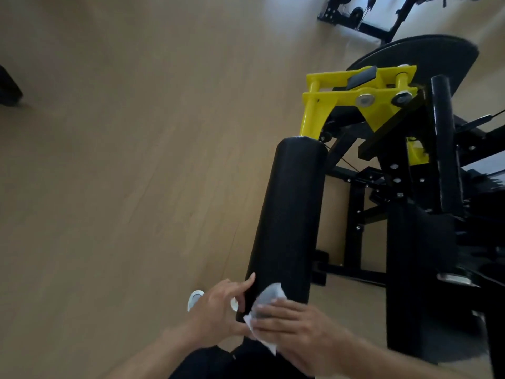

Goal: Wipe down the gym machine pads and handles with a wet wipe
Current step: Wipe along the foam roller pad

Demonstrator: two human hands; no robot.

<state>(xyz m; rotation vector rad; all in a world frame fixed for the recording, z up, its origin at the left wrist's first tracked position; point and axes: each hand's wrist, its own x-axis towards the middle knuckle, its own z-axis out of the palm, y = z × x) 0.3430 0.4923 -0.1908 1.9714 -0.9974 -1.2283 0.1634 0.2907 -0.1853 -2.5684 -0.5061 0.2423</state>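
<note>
A long black roller pad [289, 214] runs from the yellow bracket [355, 97] of the gym machine down toward me. A white wet wipe [269, 299] lies pressed against the pad's near end under my right hand [295, 326], which grips it. My left hand [218, 310] rests on the left side of the pad's near end, index finger stretched along it, fingers apart, holding nothing. A thinner black handle bar [445, 138] stands to the right, beside a black seat pad [420, 58].
Wooden floor spreads to the left. The machine's black frame [355, 203] and a tall black panel [420, 269] fill the right. Another machine's black base [355, 20] sits at the top. My white shoe [195, 298] shows below the left hand.
</note>
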